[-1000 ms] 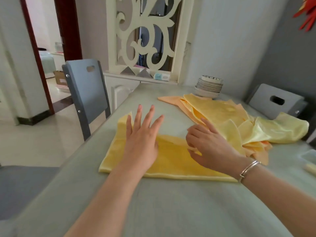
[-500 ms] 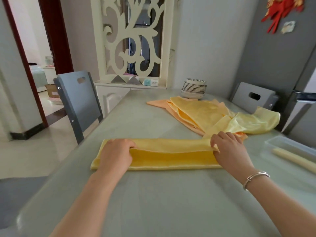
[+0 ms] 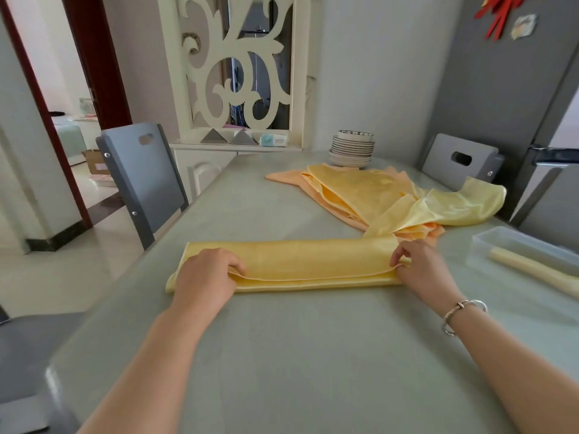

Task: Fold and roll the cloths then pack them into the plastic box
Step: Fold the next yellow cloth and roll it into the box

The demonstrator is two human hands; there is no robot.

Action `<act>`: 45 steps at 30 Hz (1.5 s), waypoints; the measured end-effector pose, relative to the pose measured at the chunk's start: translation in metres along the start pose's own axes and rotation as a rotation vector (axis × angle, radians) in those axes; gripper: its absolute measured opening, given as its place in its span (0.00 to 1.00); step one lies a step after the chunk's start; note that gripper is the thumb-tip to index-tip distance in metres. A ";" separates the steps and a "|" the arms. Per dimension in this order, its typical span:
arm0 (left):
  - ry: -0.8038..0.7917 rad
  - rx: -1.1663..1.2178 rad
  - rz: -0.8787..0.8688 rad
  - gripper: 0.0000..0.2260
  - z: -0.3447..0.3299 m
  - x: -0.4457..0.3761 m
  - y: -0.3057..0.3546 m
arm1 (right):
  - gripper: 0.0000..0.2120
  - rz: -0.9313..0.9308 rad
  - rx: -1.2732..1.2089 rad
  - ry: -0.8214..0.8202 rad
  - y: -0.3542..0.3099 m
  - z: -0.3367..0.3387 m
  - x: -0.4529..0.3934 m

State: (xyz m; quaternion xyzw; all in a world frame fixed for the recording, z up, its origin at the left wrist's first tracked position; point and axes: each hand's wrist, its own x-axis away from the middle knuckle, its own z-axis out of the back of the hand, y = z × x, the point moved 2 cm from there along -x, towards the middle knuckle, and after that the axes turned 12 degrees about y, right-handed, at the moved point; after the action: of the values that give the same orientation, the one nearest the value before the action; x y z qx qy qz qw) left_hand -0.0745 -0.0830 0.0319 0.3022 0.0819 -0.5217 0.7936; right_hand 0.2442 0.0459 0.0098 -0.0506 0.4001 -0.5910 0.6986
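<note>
Hands, left hand point(image 3: 206, 278) and right hand point(image 3: 421, 267), pinch glossy, long folded yellow cloth point(image 3: 313, 264).

yellow cloth point(image 3: 313, 264) folded into long flat strip across table; unfolded cloth pile point(image 3: 391, 198) behind; clear plastic box point(image 3: 488, 242) right, one pale roll point(image 3: 532, 270) inside

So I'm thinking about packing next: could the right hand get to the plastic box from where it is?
Probably yes. The plastic box sits open on the table just right of the right hand, with nothing between them. But that hand pinches the folded cloth and must let go first.
</note>
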 end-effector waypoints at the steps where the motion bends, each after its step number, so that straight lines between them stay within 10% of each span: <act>1: -0.014 0.007 0.005 0.22 0.000 0.001 0.002 | 0.12 -0.035 -0.015 -0.002 0.003 0.000 0.000; 21: 0.009 0.159 0.097 0.06 -0.003 -0.005 0.000 | 0.15 -0.139 -0.032 -0.010 0.002 0.002 0.001; 29: -0.017 0.313 -0.454 0.07 -0.034 0.007 0.031 | 0.15 -0.182 -0.032 0.003 0.000 0.004 0.001; 38: 0.035 0.205 -0.529 0.03 -0.037 0.014 0.045 | 0.08 -0.300 -0.066 0.036 0.005 0.006 -0.002; 45: 0.075 0.194 -0.594 0.03 -0.036 0.015 0.045 | 0.31 -0.326 0.109 -0.058 0.002 0.006 -0.003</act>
State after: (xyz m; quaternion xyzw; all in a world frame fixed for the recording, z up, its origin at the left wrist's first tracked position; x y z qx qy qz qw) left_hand -0.0214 -0.0618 0.0143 0.3582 0.1455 -0.7246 0.5705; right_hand 0.2499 0.0465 0.0141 -0.0941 0.3337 -0.7157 0.6063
